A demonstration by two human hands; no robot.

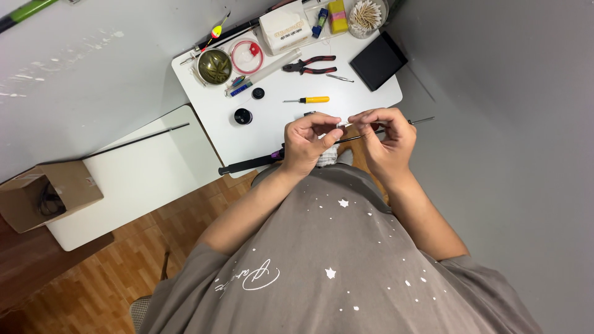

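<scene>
**Small white piece pinched at a thin rod, over the table edge**

A small white piece [340, 125] is pinched between the fingertips of the left hand [307, 141] and the right hand [385, 137]; both are closed on it, thumbs against forefingers, knuckles nearly meeting. What the piece is cannot be told, too small. It sits right at a thin dark rod [362, 137] that runs under the hands, its thicker black handle [247, 164] sticking out left and its fine metal tip [422, 120] right. The rod seems to lie across the lap at the edge of the white table [272, 133]; its support is hidden.

Step in hand, judged: fine fitting or wrapping of the white piece at the rod. Precise fingertip control and a steady rod are called for next; a slip would drop the piece to the floor.

Unused on the table: yellow-handled screwdriver [307, 99], red-and-black pliers [310, 64], tweezers [340, 78], two black caps [244, 115], a round dish [214, 66], a cup of cotton swabs [366, 13], a black pad [378, 60].
</scene>
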